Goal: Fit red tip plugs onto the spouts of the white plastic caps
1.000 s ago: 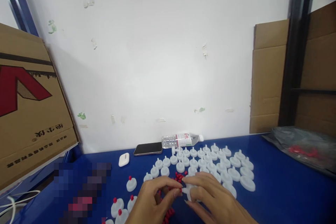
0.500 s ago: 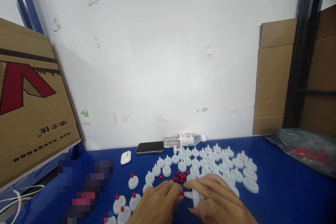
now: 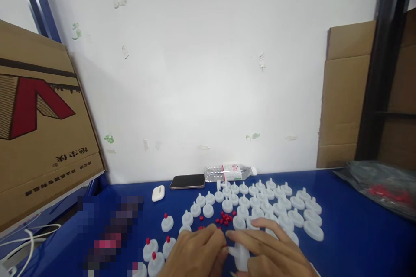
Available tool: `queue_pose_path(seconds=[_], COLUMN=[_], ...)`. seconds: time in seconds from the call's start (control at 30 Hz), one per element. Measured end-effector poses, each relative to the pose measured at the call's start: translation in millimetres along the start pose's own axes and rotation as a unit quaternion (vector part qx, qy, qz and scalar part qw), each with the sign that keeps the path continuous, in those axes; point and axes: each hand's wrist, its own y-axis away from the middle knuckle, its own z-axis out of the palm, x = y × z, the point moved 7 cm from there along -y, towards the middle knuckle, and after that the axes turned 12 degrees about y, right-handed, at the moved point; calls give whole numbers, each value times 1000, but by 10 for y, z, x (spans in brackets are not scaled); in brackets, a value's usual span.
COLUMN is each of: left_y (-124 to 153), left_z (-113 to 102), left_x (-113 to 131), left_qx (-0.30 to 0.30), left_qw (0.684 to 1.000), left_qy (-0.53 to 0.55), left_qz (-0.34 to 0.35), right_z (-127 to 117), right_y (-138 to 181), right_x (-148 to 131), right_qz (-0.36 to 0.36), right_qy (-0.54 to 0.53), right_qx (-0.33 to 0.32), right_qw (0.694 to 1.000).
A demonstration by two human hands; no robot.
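Note:
My right hand [image 3: 264,246] holds a translucent white nozzle cap [image 3: 241,256] on its side, with the thin spout pointing left. My left hand [image 3: 198,251] is closed in a pinch at the spout's tip; the small red cap it held is now hidden by the fingers. Loose small red caps [image 3: 226,217] lie on the table just beyond my hands. Several white nozzle caps without red tips [image 3: 255,201] stand in a wide group behind and right of them. Left of my left hand stand several white nozzle caps with red tips [image 3: 167,223].
Along the back of the blue table [image 3: 354,229] lie a white earbud case [image 3: 158,193], a phone [image 3: 187,181] and a clear water bottle [image 3: 230,173]. A plastic bag with red pieces [image 3: 386,188] lies at right. A cardboard box [image 3: 48,147] stands at left, white cables [image 3: 30,246] below it.
My left fingers have closed over the spout tip, covering the red cap that showed there. The nozzle cap has tilted slightly in my right hand. The whole view has shifted a little.

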Motion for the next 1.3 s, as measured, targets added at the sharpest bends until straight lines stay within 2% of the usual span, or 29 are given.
queue_pose_path(seconds=[0.1, 0.2, 0.27, 0.4, 0.57, 0.73, 0.97, 1.13, 1.3], left_y=[-74, -126, -117, -76, 6, 63, 124, 147, 94], left_z=[-237, -496, -632, -775, -749, -656, -520, -464, -484], left_x=[-25, -311, -614, -994, -1210, -1268, -1371, -1382, -1287], left_qx=[33, 58, 38, -15, -73, -103, -150, -163, -135], left_qw=[999, 995, 979, 969, 957, 950, 939, 937, 951], left_qy=[1, -24, -109, -148, -171, -174, -169, -152, -132], left_qz=[-2, -77, -166, -196, -223, -237, -260, -269, -244], right_z=[-35, -52, -30, 29, 83, 165, 352, 391, 428], right_y=[-51, -86, -92, -56, -28, 28, 160, 188, 224], right_x=[17, 36, 22, 13, 73, 209, 279, 201, 149], right_qz=[-4, 5, 7, 42, 73, 105, 115, 87, 66], right_qy=[9, 19, 27, 64, 78, 116, 164, 170, 161], right_qx=[-3, -4, 1, 31, -7, -56, -148, -137, -127], right_qw=[1000, 1000, 1000, 997, 994, 986, 968, 972, 976])
